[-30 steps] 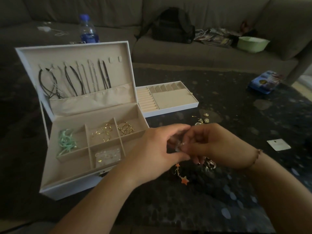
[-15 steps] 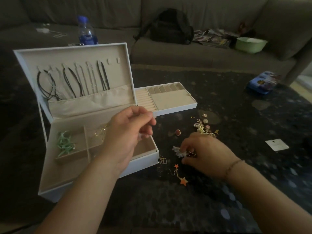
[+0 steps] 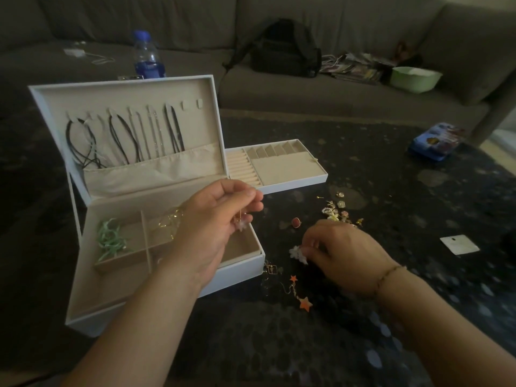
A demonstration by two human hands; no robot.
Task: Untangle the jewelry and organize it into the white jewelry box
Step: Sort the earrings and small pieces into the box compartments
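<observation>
Sorting step underway: left hand (image 3: 215,222) pinches a white flower earring on a gold hook (image 3: 240,223) over the open white jewelry box (image 3: 167,291), right hand (image 3: 340,255) pinches its white flower twin (image 3: 298,254) on the dark tabletop (image 3: 279,344); next move likely needs a gentle release into a compartment.

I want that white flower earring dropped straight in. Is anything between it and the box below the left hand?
Nothing visible. The left hand pinches the white flower earring right above the open white jewelry box, over its bare right-hand compartment.
</observation>
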